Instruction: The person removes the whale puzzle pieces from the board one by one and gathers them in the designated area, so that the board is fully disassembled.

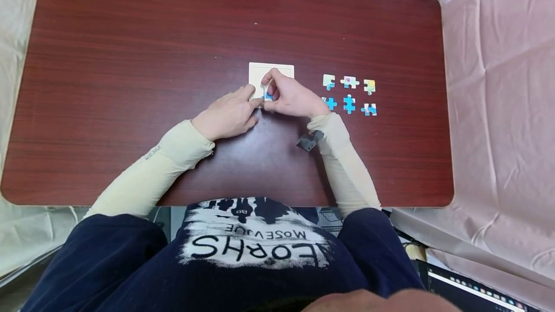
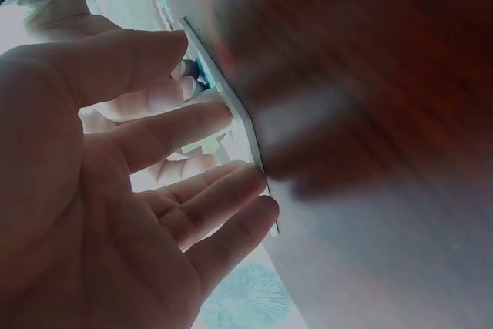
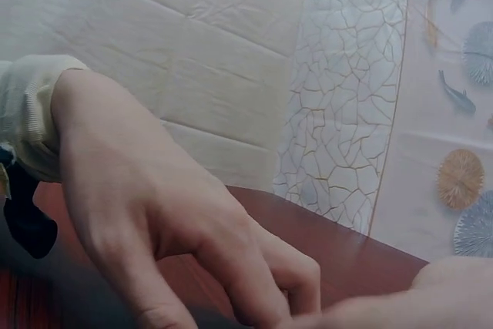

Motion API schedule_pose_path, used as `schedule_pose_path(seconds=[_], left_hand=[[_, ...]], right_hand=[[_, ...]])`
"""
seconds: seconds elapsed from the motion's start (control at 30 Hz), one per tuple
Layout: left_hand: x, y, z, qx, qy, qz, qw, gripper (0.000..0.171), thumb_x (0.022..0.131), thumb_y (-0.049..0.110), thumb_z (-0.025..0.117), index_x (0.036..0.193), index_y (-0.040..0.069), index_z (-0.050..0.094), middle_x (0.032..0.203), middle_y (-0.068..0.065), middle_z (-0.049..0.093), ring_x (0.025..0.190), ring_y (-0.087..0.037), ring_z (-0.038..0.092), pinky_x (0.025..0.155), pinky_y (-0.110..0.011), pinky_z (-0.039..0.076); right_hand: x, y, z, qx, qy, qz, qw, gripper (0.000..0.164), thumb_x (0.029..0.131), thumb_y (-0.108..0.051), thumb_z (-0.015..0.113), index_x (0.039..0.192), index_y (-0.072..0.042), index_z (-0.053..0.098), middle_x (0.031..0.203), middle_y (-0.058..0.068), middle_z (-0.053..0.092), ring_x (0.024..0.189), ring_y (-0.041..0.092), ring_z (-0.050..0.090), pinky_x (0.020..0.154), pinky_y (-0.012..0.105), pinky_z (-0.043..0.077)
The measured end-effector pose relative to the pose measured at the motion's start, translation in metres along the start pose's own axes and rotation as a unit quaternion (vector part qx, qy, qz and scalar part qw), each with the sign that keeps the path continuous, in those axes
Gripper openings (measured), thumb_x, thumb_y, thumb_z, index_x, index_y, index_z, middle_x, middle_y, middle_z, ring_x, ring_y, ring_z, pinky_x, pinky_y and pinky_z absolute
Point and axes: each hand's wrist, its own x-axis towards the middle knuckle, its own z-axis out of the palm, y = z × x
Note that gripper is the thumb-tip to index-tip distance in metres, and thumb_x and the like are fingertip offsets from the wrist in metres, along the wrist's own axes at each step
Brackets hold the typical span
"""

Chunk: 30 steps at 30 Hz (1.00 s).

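A pale square puzzle tray [image 1: 257,72] lies on the table in front of the person. The left hand [image 1: 230,113] rests at its left edge, fingers extended; in the left wrist view, fingertips touch the tray's rim [image 2: 245,125]. Over the tray, the right hand [image 1: 296,96] pinches a blue-and-white puzzle piece [image 1: 269,96] between thumb and index finger, partly hidden by them. The left fingertips are close beside that piece. In the right wrist view, the right hand [image 3: 169,190] has bent fingers, and their tips drop out of the frame.
Several loose puzzle pieces [image 1: 349,104] lie in two rows right of the tray. The dark red wooden table [image 1: 130,37] has rounded corners. Pale cloth [image 1: 498,85] hangs at the right side. A grey strap piece [image 1: 310,141] sticks out from the right sleeve.
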Motion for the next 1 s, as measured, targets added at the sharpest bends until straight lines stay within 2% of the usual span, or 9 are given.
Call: schedule_pose_path(seconds=[0.23,0.37,0.5,0.6,0.77,0.83,0.9,0.97,1.0], left_hand=[[0.001,-0.001,-0.001,-0.009,-0.021,-0.011,0.9997,0.041,0.090,0.019,0.061,0.128,0.002,0.058,0.112,-0.018,0.046,0.093,-0.035,0.052,0.081,-0.049,0.046],[0.003,-0.001,-0.002,0.000,-0.038,-0.011,0.9992,0.049,0.090,0.020,0.060,0.135,0.002,0.054,0.111,-0.018,0.046,0.095,-0.035,0.051,0.082,-0.048,0.046],[0.006,0.000,-0.003,0.009,-0.053,-0.016,0.9985,0.050,0.090,0.024,0.061,0.134,0.001,0.055,0.111,-0.017,0.045,0.097,-0.035,0.049,0.082,-0.048,0.046],[0.007,0.000,-0.004,0.010,-0.060,-0.019,0.9980,0.048,0.090,0.026,0.063,0.131,0.001,0.056,0.109,-0.016,0.045,0.097,-0.034,0.049,0.081,-0.048,0.045],[0.007,0.001,-0.006,0.013,-0.061,-0.018,0.9979,0.048,0.090,0.027,0.064,0.129,0.000,0.056,0.106,-0.016,0.045,0.096,-0.035,0.049,0.080,-0.049,0.045],[0.007,0.001,-0.006,0.014,-0.060,-0.016,0.9980,0.046,0.090,0.027,0.063,0.127,0.000,0.056,0.106,-0.015,0.045,0.095,-0.035,0.049,0.080,-0.049,0.045],[0.008,0.001,-0.005,0.016,-0.058,-0.015,0.9981,0.045,0.090,0.026,0.063,0.126,-0.001,0.057,0.105,-0.016,0.045,0.095,-0.035,0.050,0.080,-0.049,0.045],[0.008,0.002,-0.004,0.018,-0.057,-0.014,0.9981,0.044,0.091,0.026,0.062,0.125,-0.001,0.056,0.106,-0.016,0.045,0.094,-0.035,0.049,0.080,-0.049,0.045],[0.009,0.002,-0.003,0.019,-0.056,-0.014,0.9981,0.043,0.091,0.026,0.062,0.124,-0.001,0.057,0.106,-0.017,0.045,0.094,-0.035,0.049,0.080,-0.049,0.045]], right_hand=[[-0.002,0.000,0.004,-0.029,0.010,-0.003,1.000,0.044,0.086,-0.024,0.075,0.121,-0.003,0.057,0.097,0.010,0.055,0.085,0.018,0.054,0.081,0.027,0.043],[-0.005,0.000,0.002,-0.016,0.003,-0.006,1.000,0.041,0.087,-0.016,0.073,0.121,-0.001,0.054,0.092,0.008,0.056,0.083,0.017,0.053,0.078,0.027,0.042],[-0.006,0.002,0.003,0.000,-0.005,-0.008,1.000,0.038,0.089,-0.013,0.071,0.120,-0.002,0.051,0.088,0.007,0.056,0.080,0.015,0.052,0.075,0.026,0.042],[-0.008,0.005,0.003,0.030,0.004,-0.015,0.999,0.039,0.090,-0.012,0.069,0.120,-0.004,0.047,0.087,0.009,0.055,0.078,0.017,0.052,0.073,0.027,0.042],[-0.016,0.011,0.000,0.116,0.039,-0.010,0.992,0.045,0.085,-0.019,0.076,0.121,-0.010,0.051,0.104,0.004,0.058,0.086,0.018,0.056,0.073,0.028,0.046],[-0.022,0.005,-0.005,0.163,0.055,-0.002,0.985,0.047,0.083,-0.015,0.078,0.122,-0.007,0.055,0.115,0.006,0.060,0.092,0.021,0.058,0.074,0.028,0.048],[-0.030,-0.002,-0.009,0.201,0.079,0.000,0.977,0.047,0.082,-0.009,0.078,0.124,-0.001,0.057,0.116,0.013,0.061,0.093,0.026,0.060,0.072,0.028,0.049],[-0.038,-0.002,-0.012,0.209,0.112,-0.004,0.972,0.048,0.082,-0.006,0.077,0.125,0.001,0.058,0.114,0.016,0.062,0.092,0.027,0.061,0.073,0.029,0.049],[-0.044,-0.003,-0.014,0.196,0.133,-0.003,0.972,0.049,0.082,-0.006,0.077,0.126,0.001,0.058,0.111,0.017,0.063,0.091,0.026,0.062,0.074,0.029,0.049]])
